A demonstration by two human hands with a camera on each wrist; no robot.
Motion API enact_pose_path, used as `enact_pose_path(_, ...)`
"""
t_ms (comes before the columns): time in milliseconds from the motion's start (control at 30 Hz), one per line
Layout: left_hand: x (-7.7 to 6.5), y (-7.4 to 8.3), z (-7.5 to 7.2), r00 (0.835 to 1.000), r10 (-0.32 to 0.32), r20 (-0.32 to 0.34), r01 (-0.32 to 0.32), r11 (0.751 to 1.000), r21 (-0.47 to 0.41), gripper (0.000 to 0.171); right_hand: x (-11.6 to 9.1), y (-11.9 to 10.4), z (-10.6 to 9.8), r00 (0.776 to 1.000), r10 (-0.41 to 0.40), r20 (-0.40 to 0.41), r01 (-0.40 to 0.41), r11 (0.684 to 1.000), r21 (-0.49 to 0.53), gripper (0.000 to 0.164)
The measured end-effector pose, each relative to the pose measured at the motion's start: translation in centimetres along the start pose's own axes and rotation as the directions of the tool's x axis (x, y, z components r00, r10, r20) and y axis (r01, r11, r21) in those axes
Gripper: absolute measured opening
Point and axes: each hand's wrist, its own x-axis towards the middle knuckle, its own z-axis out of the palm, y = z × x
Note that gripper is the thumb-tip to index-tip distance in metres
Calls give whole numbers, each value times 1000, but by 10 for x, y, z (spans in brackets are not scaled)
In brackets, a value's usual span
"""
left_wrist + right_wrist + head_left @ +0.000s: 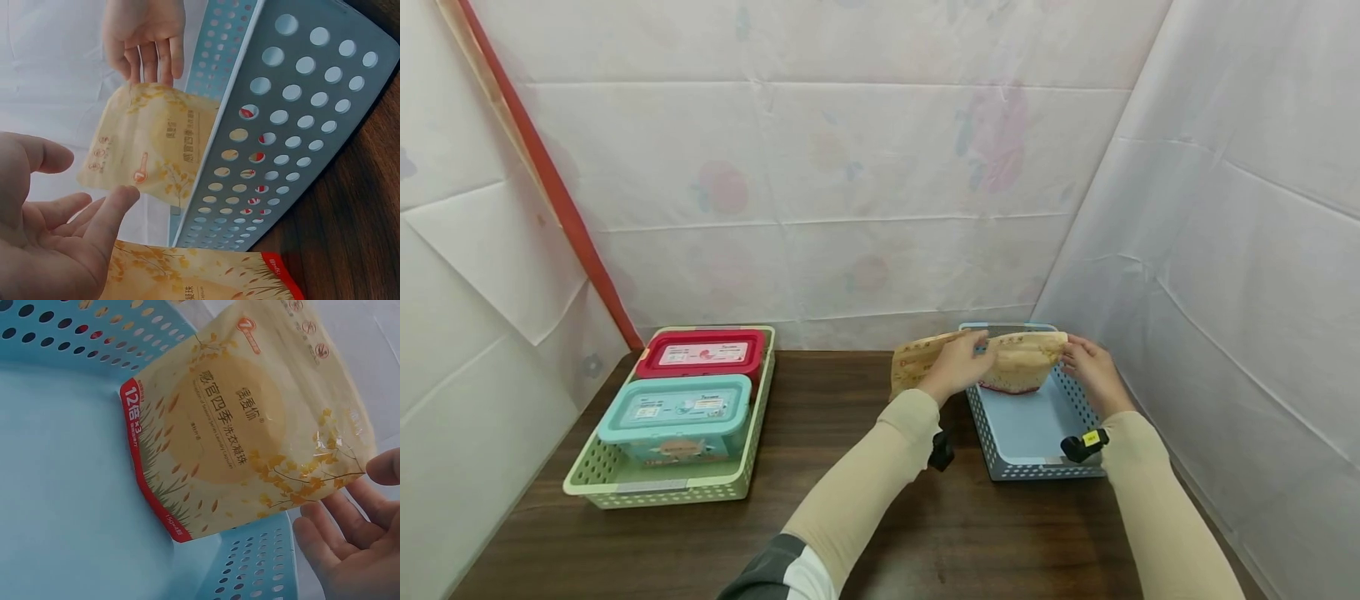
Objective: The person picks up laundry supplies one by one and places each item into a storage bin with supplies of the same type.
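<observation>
My right hand (1092, 371) pinches the upper corner of a cream-yellow pouch of laundry capsules (225, 431). This pouch, with yellow leaf prints and a red bottom edge, is tilted inside the blue basket (1030, 425). My left hand (957, 367) is at the pouch's other upper corner, one fingertip overlapping its edge in the left wrist view and the thumb apart from it. A second similar pouch (187, 272) is outside the basket's left wall, partly hidden behind my left hand.
At the left of the brown table (842, 433) stands a green basket (670, 492). It holds a red-lidded box (703, 352) and a teal-lidded box (677, 408). White sheeting (1247, 275) rises behind the table and close beside the blue basket on the right.
</observation>
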Motion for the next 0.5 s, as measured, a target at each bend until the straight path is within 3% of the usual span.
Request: enact_pose_path(500, -1, -3, 0, 1000, 16, 14, -16, 1000, 4, 52, -1, 0, -1, 1000, -5, 12, 5, 1000, -7, 72)
